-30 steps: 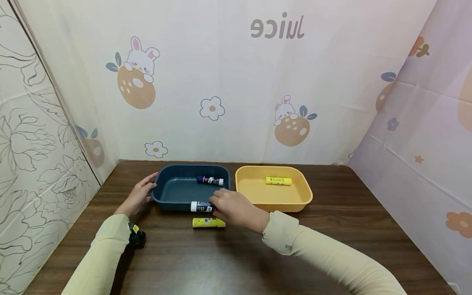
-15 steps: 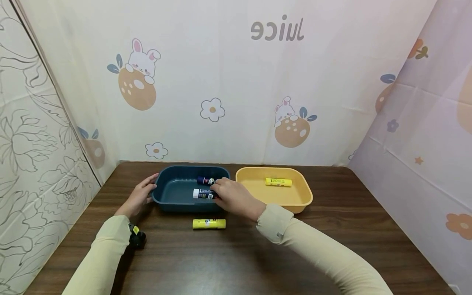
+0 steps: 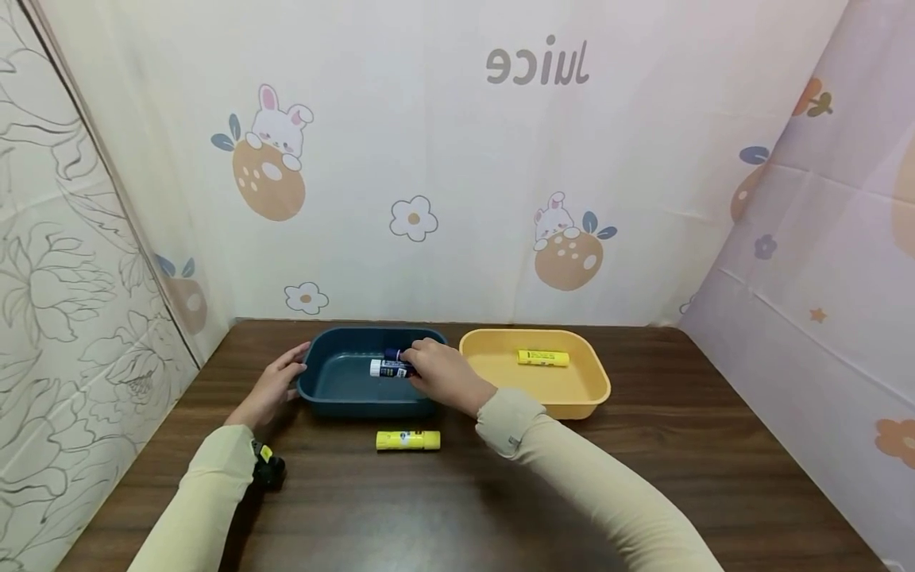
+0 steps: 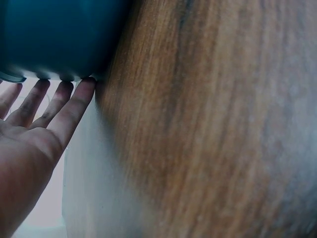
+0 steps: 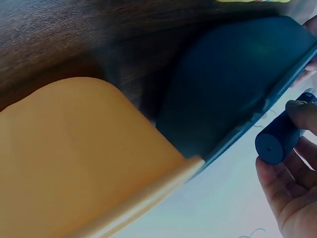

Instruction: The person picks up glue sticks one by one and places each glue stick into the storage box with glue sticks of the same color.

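My right hand [image 3: 452, 375] pinches a navy glue stick with a white cap [image 3: 384, 369] over the dark blue tray [image 3: 368, 409]. In the right wrist view, my thumb and fingers hold this navy glue stick [image 5: 277, 139] near its end, above the tray's rim. Another navy glue stick [image 3: 392, 353] lies inside that tray, mostly hidden behind my right hand. The straight fingertips of my left hand [image 3: 273, 388] touch the tray's left outer wall; the left wrist view shows the left hand [image 4: 39, 134] against this wall. A yellow glue stick [image 3: 408, 441] lies in front of the tray.
Right of the blue tray stands a yellow tray [image 3: 496, 381] with a yellow glue stick [image 3: 543, 358] in it. Both trays sit side by side near the back of the dark wooden table [image 3: 400, 516]. A printed cloth [image 3: 457, 159] hangs behind.
My right hand has carried the navy glue stick from in front of the blue tray, up and back over it. My left hand stays at the tray's left side.
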A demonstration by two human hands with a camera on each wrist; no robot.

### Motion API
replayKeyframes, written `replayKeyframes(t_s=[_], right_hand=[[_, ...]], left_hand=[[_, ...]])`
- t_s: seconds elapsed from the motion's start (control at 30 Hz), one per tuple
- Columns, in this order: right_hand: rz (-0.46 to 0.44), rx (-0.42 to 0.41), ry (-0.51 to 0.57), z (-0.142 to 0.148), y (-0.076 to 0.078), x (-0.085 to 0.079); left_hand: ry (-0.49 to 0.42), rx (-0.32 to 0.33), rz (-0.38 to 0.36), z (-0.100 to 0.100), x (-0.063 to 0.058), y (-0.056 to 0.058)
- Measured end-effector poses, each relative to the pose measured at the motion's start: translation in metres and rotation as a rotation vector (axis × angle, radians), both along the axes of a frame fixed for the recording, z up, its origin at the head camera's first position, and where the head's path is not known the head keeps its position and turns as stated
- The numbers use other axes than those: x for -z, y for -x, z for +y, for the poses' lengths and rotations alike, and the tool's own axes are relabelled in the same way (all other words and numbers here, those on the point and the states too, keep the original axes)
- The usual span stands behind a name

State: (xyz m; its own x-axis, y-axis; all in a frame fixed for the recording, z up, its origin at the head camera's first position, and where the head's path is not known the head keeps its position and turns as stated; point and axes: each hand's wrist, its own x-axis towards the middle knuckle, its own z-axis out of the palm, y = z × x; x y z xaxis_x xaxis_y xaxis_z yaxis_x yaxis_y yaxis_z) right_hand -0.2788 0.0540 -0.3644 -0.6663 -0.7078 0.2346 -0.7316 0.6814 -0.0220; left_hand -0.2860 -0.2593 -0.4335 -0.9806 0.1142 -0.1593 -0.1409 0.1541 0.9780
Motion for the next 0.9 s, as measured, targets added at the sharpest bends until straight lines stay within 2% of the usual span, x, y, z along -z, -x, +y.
replayKeyframes(t_s=[0.53,0.9], right_hand=[[-0.054,0.08,-0.053,-0.009,0.022,0.025],[-0.082,0.125,-0.079,-0.012,0.032,0.034]], left_hand=[[-0.015,-0.01,0.003,0.002,0.001,0.0],[-0.04,-0.014,-0.025,0.001,0.001,0.004]])
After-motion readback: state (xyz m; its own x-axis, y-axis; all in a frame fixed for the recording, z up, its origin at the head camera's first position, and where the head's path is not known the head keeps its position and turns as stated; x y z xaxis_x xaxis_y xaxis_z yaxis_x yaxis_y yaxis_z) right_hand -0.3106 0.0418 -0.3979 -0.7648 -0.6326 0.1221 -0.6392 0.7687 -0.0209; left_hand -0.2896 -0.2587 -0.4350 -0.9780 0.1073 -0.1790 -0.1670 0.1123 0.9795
